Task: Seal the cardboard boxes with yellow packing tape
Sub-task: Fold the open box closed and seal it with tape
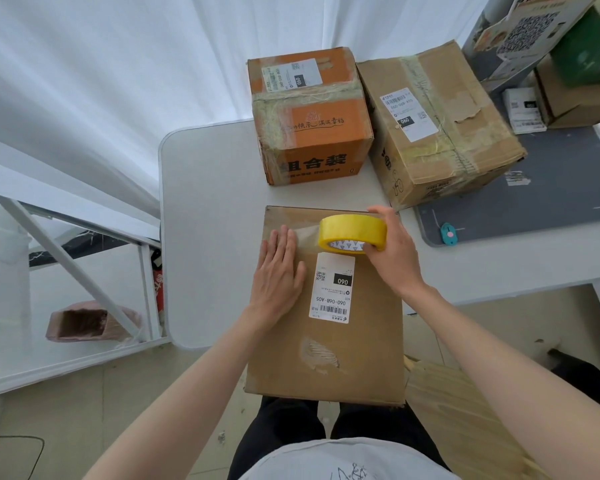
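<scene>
A flat brown cardboard box [329,355] with a white shipping label lies on the front edge of the white table [208,202] and overhangs it toward me. My left hand [278,271] presses flat on the box's left side, fingertips on a strip of tape that runs across the top. My right hand [392,251] grips a yellow roll of packing tape [352,232] held on edge over the box's far right part. The strip stretches from the roll back to my left fingertips.
An orange box [312,112] and a larger brown box [437,119], both taped, stand at the back of the table. A small teal cutter [449,233] lies on a dark mat [534,202] to the right. More boxes are stacked at the far right. A wooden surface [444,393] sits low on the right.
</scene>
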Tool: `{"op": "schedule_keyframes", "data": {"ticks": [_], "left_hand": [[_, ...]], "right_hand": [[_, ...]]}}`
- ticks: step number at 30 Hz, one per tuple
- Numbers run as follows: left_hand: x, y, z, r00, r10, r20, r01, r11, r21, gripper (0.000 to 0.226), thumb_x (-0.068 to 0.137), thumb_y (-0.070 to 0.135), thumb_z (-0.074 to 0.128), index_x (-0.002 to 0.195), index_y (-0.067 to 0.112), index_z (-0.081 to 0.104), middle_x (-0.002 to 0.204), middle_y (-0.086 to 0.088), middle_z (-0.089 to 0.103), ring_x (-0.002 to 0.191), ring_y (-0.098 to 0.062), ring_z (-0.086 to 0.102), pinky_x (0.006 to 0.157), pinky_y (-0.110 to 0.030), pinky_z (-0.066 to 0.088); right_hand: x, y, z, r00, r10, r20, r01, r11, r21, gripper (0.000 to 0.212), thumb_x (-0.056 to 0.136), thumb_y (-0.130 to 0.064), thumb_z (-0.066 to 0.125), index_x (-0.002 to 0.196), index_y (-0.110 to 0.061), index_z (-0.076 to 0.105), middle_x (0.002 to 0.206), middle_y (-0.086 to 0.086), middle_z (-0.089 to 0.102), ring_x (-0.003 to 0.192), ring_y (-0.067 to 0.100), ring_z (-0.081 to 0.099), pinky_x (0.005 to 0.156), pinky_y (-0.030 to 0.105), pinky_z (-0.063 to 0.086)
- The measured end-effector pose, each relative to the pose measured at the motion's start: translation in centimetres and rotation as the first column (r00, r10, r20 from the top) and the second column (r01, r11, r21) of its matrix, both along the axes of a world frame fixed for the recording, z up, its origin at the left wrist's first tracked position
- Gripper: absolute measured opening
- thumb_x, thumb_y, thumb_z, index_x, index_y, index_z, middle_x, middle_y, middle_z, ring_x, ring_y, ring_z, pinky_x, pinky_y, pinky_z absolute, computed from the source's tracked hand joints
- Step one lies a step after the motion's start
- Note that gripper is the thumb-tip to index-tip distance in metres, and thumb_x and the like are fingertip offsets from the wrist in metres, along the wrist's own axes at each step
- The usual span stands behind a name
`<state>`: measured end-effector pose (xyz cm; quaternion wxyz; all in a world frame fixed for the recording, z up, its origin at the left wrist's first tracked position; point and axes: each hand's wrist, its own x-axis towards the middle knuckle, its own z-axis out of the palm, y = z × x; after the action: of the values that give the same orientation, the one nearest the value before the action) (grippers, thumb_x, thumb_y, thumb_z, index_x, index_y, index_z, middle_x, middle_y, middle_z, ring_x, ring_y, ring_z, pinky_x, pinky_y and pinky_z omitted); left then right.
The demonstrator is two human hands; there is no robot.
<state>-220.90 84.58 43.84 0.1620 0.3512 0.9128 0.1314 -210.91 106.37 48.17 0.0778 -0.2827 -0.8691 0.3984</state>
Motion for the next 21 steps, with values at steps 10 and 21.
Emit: {"op": "schedule_keyframes", "data": {"ticks": [10,21], "left_hand": [[1.3,0.8,-1.1,1.000,0.012,0.014,-0.012,1.000,0.025,0.076,0.101,0.051,0.027,0.163,0.017,0.000,0.171,0.000,-0.008,0.156,-0.024,-0.014,0.128,-0.044,-0.004],[1.5,0.7,-2.1,0.998,-0.028,-0.058,0.025,0.998,-0.055,0.078,0.101,0.056,0.027,0.164,0.019,0.000,0.171,0.000,-0.003,0.156,-0.035,-0.012,0.126,-0.056,0.001]], "right_hand": [[-0.3,-1.5,-1.9,0.973,-0.216,-0.075,0.179,0.924,-0.338,0.041,0.088,-0.012,0.073,0.117,-0.027,0.048,0.104,-0.012,0.056,0.092,0.008,0.056,0.071,0.018,0.046],[0.0,-1.4,-1.0,0.982,-0.150,-0.118,0.143,0.988,-0.065,0.020,0.095,0.000,0.058,0.114,-0.004,0.054,0.104,0.012,0.059,0.088,0.018,0.053,0.066,0.004,0.038]]}}
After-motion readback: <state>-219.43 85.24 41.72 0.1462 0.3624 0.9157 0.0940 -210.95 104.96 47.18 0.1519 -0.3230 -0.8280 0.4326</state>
